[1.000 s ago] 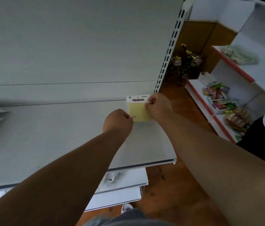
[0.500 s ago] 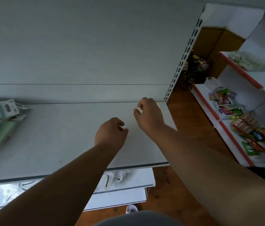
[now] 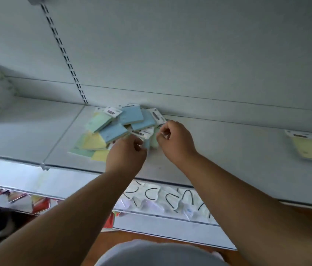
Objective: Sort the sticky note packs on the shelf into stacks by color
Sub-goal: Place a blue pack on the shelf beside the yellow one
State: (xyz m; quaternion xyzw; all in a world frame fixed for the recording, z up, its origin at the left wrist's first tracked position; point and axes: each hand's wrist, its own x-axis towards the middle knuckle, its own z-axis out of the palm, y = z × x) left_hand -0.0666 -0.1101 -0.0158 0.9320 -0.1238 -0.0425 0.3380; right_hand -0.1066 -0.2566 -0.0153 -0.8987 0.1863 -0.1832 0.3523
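Both hands are in at the mixed pile of sticky note packs [image 3: 116, 129], blue, green and yellow, heaped at the back of the white shelf [image 3: 218, 143]. The left hand [image 3: 125, 153], at the pile's five o'clock edge, has its fingers curled; what it grips, I cannot tell. The right hand [image 3: 174, 141], at three o'clock, is curled too, its hold just as unclear. A lone yellow pack [image 3: 307, 147] lies well apart, far out at three o'clock.

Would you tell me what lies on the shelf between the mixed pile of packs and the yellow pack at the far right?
In the head view, only the right hand; past it the shelf is bare between pile and yellow pack.
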